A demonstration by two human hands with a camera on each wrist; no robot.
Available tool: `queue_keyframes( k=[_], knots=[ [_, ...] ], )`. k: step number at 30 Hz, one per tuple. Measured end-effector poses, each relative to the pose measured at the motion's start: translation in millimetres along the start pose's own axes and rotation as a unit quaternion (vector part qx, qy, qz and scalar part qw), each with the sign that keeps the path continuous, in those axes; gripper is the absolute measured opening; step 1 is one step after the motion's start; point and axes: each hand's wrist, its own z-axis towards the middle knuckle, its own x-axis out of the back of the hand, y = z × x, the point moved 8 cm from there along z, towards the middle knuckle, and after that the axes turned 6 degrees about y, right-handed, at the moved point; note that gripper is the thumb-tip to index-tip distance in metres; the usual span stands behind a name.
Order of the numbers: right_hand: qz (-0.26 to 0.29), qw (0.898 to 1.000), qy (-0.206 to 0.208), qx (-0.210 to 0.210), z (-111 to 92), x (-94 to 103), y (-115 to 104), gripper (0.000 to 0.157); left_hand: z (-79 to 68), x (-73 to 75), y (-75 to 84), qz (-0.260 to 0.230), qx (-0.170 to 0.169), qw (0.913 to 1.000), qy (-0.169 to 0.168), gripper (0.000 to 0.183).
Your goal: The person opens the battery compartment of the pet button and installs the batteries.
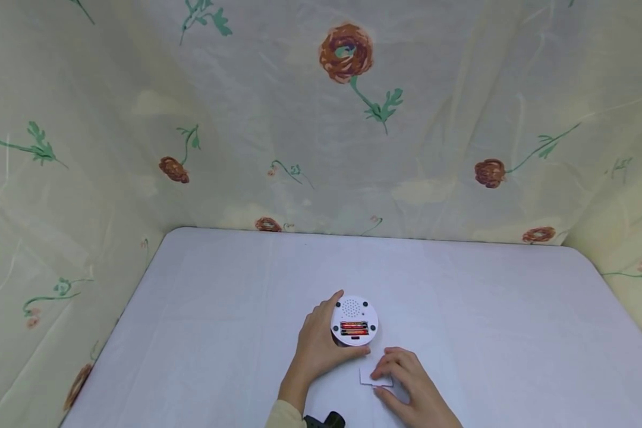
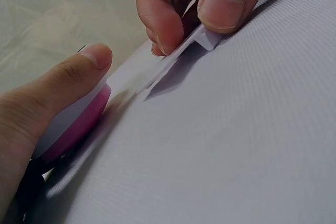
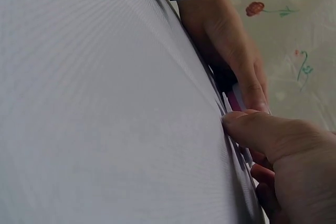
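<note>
A round white device (image 1: 362, 316) stands with its underside up, showing speaker holes, small dark feet and an uncovered compartment with red batteries (image 1: 354, 329). My left hand (image 1: 318, 336) grips it by the side, the thumb along its near edge. In the left wrist view, a pink band (image 2: 86, 121) runs around its side. Just nearer to me on the right, my right hand (image 1: 411, 383) pinches a thin white battery cover (image 1: 367, 377) between thumb and fingers. The cover, with a small bent tab (image 2: 208, 39), is held tilted close over the table.
A white cloth covers the table (image 1: 219, 315). Pale curtains (image 1: 246, 107) with printed flowers hang along the back and both sides. A black wrist-worn piece (image 1: 333, 419) shows beside the left sleeve (image 1: 285, 415) at the near edge.
</note>
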Motion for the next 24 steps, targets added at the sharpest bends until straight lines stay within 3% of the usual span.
queue_keyframes(
  k=[9, 16, 24],
  knots=[
    [0.018, 1.0, 0.017, 0.016, 2, 2.6, -5, 0.04, 0.1, -1.5, -1.6, 0.004, -0.007, 1.0, 0.002, 0.113],
    [0.064, 0.997, 0.027, 0.034, 3, 2.3, -7, 0.039, -0.7, -0.7, -2.7, 0.009, 0.001, 0.9999, 0.01, 0.121],
    [0.057, 0.993, 0.077, 0.064, 10, 11.2, -14, 0.044, -0.5, 0.8, 0.0, 0.018, -0.007, 0.9996, 0.02, 0.12]
  ],
)
